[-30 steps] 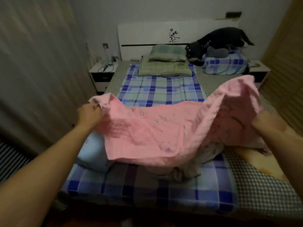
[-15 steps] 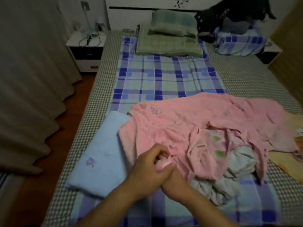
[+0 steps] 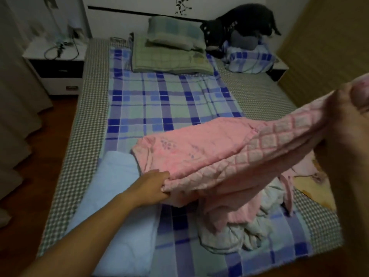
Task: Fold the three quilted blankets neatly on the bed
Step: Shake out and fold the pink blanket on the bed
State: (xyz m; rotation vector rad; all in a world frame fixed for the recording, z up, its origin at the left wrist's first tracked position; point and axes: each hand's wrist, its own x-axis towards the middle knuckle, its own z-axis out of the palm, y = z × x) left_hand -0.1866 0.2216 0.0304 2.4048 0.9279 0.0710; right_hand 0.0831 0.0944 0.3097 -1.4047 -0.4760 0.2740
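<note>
Pink blanket (image 3: pixel 199 156) stretches between both hands: left hand (image 3: pixel 153 184) pinches its edge, right hand (image 3: pixel 351 116) grips the raised end.

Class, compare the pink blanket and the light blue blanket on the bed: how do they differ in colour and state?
The pink blanket is held stretched between the left hand and right hand; the light blue blanket lies untouched. The pink blanket is partly lifted and loose; the light blue blanket looks folded flat. Both are on the bed.
</note>
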